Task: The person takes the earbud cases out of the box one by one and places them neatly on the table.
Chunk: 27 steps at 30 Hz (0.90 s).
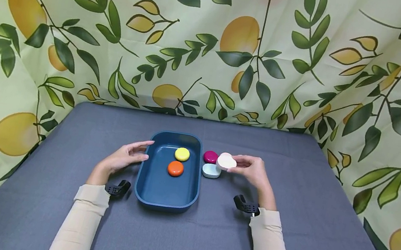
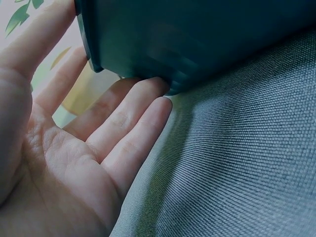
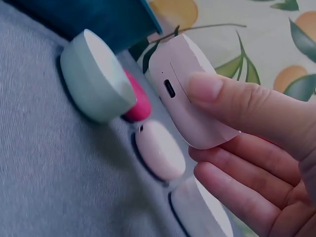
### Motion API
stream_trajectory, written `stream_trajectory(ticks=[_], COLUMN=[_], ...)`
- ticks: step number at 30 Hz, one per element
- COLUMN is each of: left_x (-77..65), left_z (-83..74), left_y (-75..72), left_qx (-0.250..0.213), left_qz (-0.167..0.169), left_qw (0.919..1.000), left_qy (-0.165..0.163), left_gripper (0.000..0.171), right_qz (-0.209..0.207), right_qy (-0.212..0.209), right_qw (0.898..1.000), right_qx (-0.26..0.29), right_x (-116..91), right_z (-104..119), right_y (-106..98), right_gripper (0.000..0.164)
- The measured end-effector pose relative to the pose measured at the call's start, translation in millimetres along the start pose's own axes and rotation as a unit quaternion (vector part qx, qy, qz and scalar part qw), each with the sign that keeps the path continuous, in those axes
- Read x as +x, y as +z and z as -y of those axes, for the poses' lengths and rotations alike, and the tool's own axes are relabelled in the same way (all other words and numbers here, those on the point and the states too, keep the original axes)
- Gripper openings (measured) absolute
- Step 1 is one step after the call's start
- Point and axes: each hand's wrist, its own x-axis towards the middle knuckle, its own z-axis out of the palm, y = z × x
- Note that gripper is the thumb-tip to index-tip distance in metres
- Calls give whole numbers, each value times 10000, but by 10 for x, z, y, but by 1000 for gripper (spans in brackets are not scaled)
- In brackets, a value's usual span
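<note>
Between the thumb and fingers of the right hand [image 1: 254, 170], raised above a grey-blue, cloth-covered table [image 1: 212, 242], see a smooth, white, lobed case, apparently of hard plastic [image 1: 226, 161]. Hangs just outside a dark-blue, rectangular, round-cornered tray [image 1: 165, 190], between two and three o'clock from its middle. Shows a small, dark, oblong slot [image 3: 170, 89], probably a charging port, in the right-wrist view. Looks light and stiff, likely a little slippery on so smooth a shell, and possibly fragile if dropped. Best held as now pinched, with thumb on the slotted side and fingers opposite.

At nine o'clock from the tray, find the left hand [image 1: 124, 157], fingers loosely extended, apparently touching the outer wall and gripping nothing. Inside, note a glossy, round, orange piece [image 1: 175, 168] near the middle and a glossy, round, yellow piece [image 1: 182, 154] just past twelve o'clock from it.

As obstacles between case and tray, count the raised wall, a round, magenta piece [image 1: 210, 157] at nine o'clock from the case and a pale-blue, oval piece [image 1: 211, 171] at eight. Beneath the right hand, glimpse a pale-pink, oval piece [image 3: 160, 149] in the wrist view.
</note>
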Motion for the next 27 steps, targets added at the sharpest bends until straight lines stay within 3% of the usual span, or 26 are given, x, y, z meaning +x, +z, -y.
stream_trajectory(ticks=[11,19,27], left_x=[9,6,12], left_z=[17,14,21], left_y=[-2,8,5], left_qx=[43,59,66], left_qz=[-10,-24,-38], left_qw=[10000,10000,9999], left_qy=[-19,-34,-132], left_gripper=[62,62,63], right_qz=[82,165,218], right_qy=[347,530,347], right_qw=[9994,9979,9978], right_qx=[-27,-339,-524], right_x=[-29,-28,-34], right_z=[-220,-337,-358], right_y=[-89,-75,-85], right_gripper=[43,44,43])
